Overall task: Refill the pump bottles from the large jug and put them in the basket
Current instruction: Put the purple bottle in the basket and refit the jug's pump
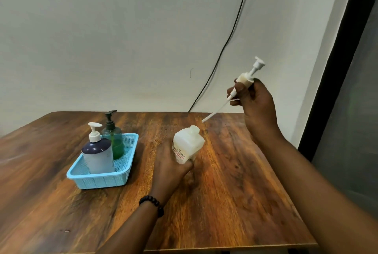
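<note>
My left hand (170, 163) grips a white square bottle (188, 143) with red lettering, tilted right above the table, its neck uncapped. My right hand (254, 100) holds the white pump head (248, 77) up to the right, its long dip tube (216, 110) slanting down toward the bottle's mouth without touching it. A light blue mesh basket (102, 180) stands to the left. Inside it are a dark-topped bottle with a white pump (98, 153) and a green bottle with a black pump (114, 141). No large jug is in view.
The wooden table (225, 202) ends close on the right and at the front. A black cable (227, 42) runs down the pale wall behind. A dark frame (347, 59) stands at the right.
</note>
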